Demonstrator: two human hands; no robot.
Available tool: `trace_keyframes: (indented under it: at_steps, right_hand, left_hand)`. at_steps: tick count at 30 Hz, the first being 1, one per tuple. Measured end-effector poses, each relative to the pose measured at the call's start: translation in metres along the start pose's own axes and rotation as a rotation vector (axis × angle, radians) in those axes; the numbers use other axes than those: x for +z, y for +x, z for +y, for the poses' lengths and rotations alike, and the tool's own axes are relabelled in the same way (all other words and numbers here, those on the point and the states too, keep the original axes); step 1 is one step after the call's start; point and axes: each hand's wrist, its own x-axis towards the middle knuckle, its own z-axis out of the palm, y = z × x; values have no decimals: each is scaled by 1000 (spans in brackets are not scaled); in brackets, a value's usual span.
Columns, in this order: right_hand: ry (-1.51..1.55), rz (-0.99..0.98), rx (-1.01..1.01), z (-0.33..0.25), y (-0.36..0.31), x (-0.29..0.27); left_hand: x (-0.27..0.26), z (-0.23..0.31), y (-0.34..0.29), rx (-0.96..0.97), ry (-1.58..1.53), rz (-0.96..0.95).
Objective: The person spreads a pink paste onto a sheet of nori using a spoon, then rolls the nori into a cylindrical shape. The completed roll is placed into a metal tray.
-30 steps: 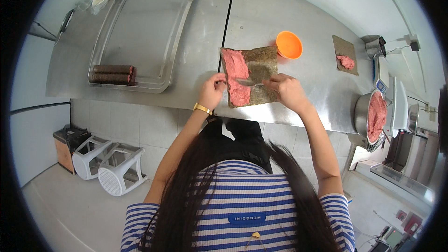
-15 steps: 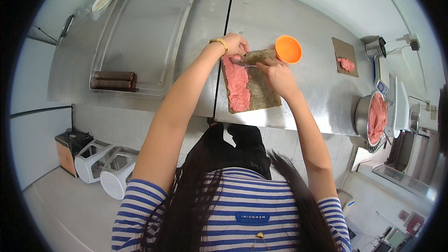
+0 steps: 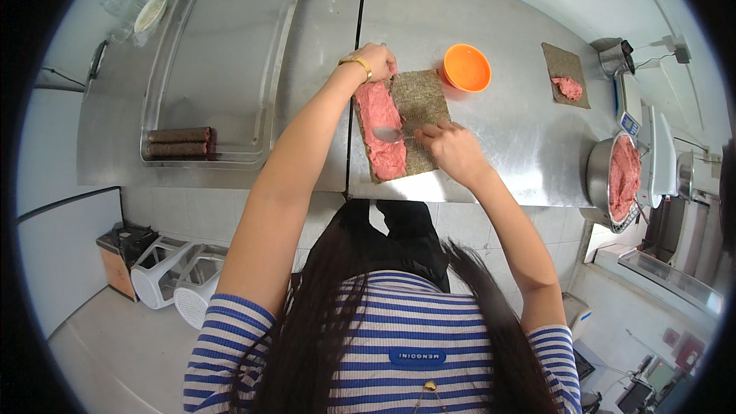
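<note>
The dark seaweed-like sheet [image 3: 425, 100] lies flat near the table's front edge, straight ahead of the person, its far end slanting a little to the left. A strip of pink paste [image 3: 378, 107] covers its left side; the strip's long axis runs away from the person along with the sheet. On top of it, a metal spoon [image 3: 387, 135] lies crosswise, bowl pointing left.

The steel table [image 3: 521, 161] has a dark seam just beside the sheet's left edge. Two white stools [image 3: 157, 272] stand on the floor at the left, this side of the table. Up on the steel, two dark rolls [image 3: 179, 143] lie side by side in the near end of a large metal tray [image 3: 244, 162]. Over to the right sits a metal bowl [image 3: 599, 169] heaped with pink paste. An orange bowl [image 3: 467, 67] stands just beyond the sheet's far right corner, and a second sheet [image 3: 563, 61] lies well apart, to the right. Behind everything rises a pale wall.

The right hand [image 3: 452, 149] is closed, pinching the spoon's handle. Farther off, the left hand [image 3: 377, 57] has bent fingers at the sheet's far edge; I can't tell whether they grip it.
</note>
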Motion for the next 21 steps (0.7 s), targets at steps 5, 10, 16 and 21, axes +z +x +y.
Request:
trace_keyframes:
  at_steps: [5,10,16,21]
  right_hand:
    - [-8,-110,-36,-9,-19,-19]
    - [47,-81,8,0,-17,-43]
    - [-24,54,15,-4,18,-29]
    - [-209,-7,-98,-14,22,-22]
  left_hand:
    - [6,-5,-3,25,-38,134]
    - [27,-28,-63,-129,-176,549]
    - [79,-26,-165,-318,-886,174]
    - [103,-16,-175,-310,-1093,222]
